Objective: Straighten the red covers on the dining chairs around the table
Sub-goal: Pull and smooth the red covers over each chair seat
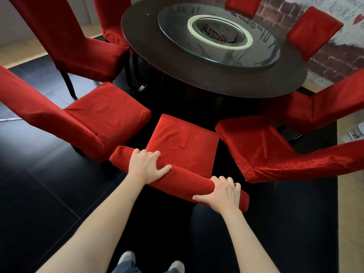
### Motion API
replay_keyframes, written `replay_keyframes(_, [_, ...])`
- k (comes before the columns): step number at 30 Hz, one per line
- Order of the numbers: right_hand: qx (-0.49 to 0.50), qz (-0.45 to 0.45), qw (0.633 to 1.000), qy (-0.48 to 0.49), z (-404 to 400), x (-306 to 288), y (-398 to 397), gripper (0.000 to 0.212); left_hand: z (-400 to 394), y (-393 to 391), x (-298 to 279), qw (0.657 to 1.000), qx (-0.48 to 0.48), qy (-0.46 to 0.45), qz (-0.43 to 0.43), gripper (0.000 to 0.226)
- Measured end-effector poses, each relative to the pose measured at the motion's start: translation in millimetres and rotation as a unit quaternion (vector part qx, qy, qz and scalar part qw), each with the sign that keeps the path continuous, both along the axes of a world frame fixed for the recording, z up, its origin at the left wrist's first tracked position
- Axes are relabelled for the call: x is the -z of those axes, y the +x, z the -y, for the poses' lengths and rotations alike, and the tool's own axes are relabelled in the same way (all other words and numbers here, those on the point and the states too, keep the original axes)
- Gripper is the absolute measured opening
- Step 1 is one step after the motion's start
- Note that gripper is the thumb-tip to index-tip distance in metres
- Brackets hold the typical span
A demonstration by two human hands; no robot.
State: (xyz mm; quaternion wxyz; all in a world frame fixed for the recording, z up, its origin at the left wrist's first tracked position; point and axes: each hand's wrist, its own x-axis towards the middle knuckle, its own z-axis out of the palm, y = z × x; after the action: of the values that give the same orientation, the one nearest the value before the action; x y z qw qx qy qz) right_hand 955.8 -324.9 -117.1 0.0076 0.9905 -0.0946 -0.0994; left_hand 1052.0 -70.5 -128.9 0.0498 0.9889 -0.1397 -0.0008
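A dining chair in a red cover (183,142) stands right in front of me, its seat pointing at the round dark table (197,75). My left hand (146,166) grips the top of its backrest near the left end, fingers curled over the far side. My right hand (220,192) grips the same top edge near the right end. The seat fabric shows a few soft creases.
Red-covered chairs stand close on both sides: one at the left (82,123), one at the right (275,152), with several more around the table. A glass turntable (218,34) lies on the tabletop. The floor is dark tile; a brick-pattern wall is at the far right.
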Motion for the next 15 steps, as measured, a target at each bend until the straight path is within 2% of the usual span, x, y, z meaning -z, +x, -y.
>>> replay_keyframes(6, [0.001,0.011,1.0,0.019,-17.3,4.4,4.1,0.101,-11.0,1.9,3.3,1.0,-0.02,0.01,-0.014,0.092])
replay_keyframes(9, [-0.001,0.0,1.0,0.026,-21.3,6.1,7.3,0.102,-13.6,4.8,2.9,0.999,-0.018,0.032,-0.031,0.086])
replay_keyframes(12, [-0.041,0.0,0.999,0.033,-18.7,11.2,3.1,0.101,-12.4,5.2,3.3,0.999,-0.011,0.034,-0.039,0.074])
replay_keyframes(15, [-0.087,-0.024,0.996,0.029,-18.3,14.2,4.3,0.102,-13.3,4.5,3.7,0.999,-0.015,0.03,-0.039,0.073])
